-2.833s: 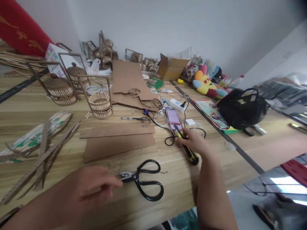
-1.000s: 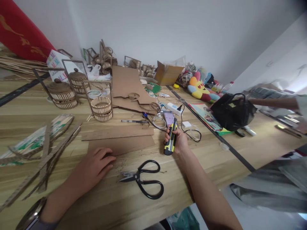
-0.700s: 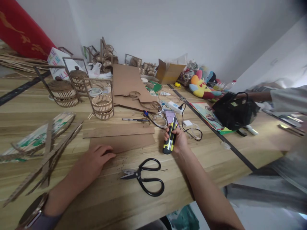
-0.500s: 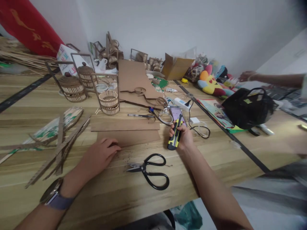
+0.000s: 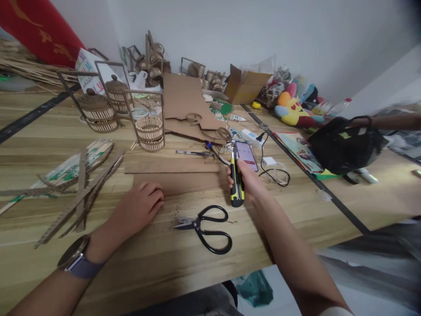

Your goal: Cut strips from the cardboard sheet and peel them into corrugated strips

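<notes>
- crossing over each other, the brown strips (image 5: 77,200) lie in a messy pile on the table. if our sleeve or watch catches one, the pile could slide.
- our left hand (image 5: 140,208) is open and palm down, with its fingers a bit bent. it grips nothing that we can see, and it touches the near edge of the flat cardboard (image 5: 184,183). if we press too softly, the cardboard could slip.
- the little basket (image 5: 151,144) stands up behind the cardboard. a hard bump could tip it.
- the scissors (image 5: 196,224) lie on the table between our hands, with their blades apart and pointing to our left hand. if we move that hand without looking, they could poke us.
- our right hand (image 5: 252,181) is closed around the yellow and black cutter (image 5: 237,193), whose tip points away from us. we can't tell if its blade is out. if it is, and our hand slips, it could scratch the phone (image 5: 246,154) just beside it.
- the black cord (image 5: 262,154) makes loops past the phone. our wrist could snag it and tug the plug.
- another person's arm (image 5: 394,122) is by the black bag (image 5: 345,147), well apart from our hands.
</notes>
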Demonstrator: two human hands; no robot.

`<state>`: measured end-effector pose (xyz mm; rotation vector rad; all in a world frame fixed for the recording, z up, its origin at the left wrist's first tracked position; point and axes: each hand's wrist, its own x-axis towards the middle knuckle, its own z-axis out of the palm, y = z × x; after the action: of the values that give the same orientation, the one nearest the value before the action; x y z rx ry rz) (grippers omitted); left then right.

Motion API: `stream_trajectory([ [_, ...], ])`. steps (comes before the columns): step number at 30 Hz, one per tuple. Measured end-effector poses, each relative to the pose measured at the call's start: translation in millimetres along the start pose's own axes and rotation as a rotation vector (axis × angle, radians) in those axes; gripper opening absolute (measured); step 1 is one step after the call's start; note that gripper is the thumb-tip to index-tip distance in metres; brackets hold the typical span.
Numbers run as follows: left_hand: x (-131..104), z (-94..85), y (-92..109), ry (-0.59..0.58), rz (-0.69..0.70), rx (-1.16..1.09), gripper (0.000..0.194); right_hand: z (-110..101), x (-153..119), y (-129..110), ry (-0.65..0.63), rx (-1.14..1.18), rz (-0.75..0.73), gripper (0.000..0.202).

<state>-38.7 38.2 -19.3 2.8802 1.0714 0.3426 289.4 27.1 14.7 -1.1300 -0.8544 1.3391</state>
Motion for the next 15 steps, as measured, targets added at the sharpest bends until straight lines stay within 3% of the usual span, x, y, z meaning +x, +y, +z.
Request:
stream_trajectory([
  [4,3.0,-5.3,6.9,-0.047,-0.015,0.093,0.019,22.0,-3.3,-14.3,-0.299,-0.572,-0.002,0.03],
  [8,2.0,-11.5,4.7,-0.033,-0.018,0.14,0.026,44.8,2.0,-28.0,-0.612,-1.272,-0.213,0.018],
  [11,-0.9,-16.7,-1.2,-0.059,-0.046,0.178,0.027,59.4,8.4,-29.7,-0.722,-1.6,-0.288,0.022],
  [15,4.0,-24.9,-6.7,-0.082,-0.086,0.174,0.024,75.8,14.9,-26.8,-0.804,-1.808,-0.259,0.03],
])
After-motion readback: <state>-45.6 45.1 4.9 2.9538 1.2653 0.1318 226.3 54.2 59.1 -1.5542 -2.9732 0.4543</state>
